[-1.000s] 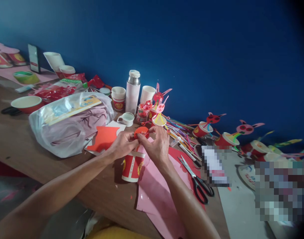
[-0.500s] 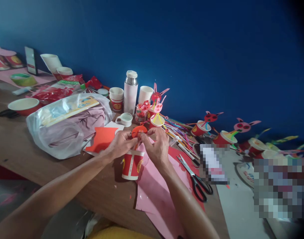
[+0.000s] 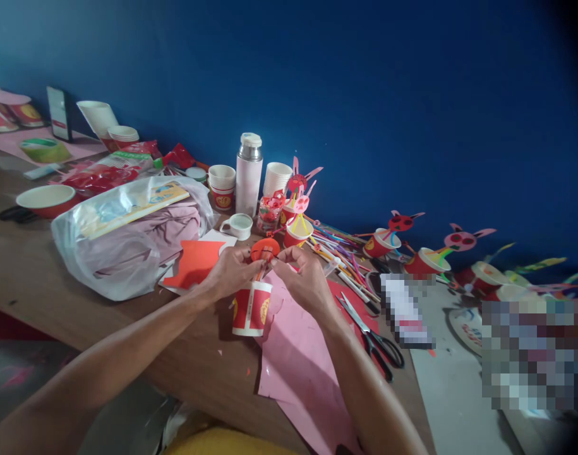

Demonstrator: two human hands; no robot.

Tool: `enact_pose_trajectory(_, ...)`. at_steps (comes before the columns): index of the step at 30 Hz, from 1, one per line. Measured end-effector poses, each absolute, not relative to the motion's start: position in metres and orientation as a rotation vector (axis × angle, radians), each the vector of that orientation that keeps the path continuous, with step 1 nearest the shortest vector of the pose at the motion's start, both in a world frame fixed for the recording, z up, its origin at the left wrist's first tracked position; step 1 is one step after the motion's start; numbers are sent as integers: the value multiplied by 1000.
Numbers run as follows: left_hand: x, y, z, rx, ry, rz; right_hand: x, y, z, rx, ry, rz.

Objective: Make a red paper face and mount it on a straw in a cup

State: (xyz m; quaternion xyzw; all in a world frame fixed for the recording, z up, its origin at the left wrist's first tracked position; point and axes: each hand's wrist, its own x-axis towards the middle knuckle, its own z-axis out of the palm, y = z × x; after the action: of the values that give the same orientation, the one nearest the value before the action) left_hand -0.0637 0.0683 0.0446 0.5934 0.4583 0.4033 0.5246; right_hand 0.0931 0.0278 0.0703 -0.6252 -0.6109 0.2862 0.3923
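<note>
My left hand [image 3: 232,273] pinches the left edge of a small red paper disc [image 3: 264,249] held just above a red paper cup [image 3: 251,308]. The cup stands upright on the wooden table [image 3: 42,272], at the edge of a pink paper sheet [image 3: 298,360]. On the disc's right side, my right hand [image 3: 302,277] is closed in a pinch with its fingertips at the disc. A thin stick seems to run from the disc down into the cup.
Black-handled scissors [image 3: 374,338] lie right of my right hand. An orange paper sheet [image 3: 196,263] and a stuffed plastic bag [image 3: 127,234] lie to the left. A thermos [image 3: 249,174], stacked cups [image 3: 222,185], coloured straws [image 3: 340,253] and finished cup animals [image 3: 426,259] line the blue wall.
Both hands stay at the red disc above the cup. My right hand has shifted slightly right and its wrist has dropped. The view has drifted a little.
</note>
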Motion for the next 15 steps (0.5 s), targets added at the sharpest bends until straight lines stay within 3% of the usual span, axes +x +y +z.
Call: enact_pose_trajectory(15, -66, 75, 26, 1370, 951, 901, 107, 43, 54, -1566, -1545, 639)
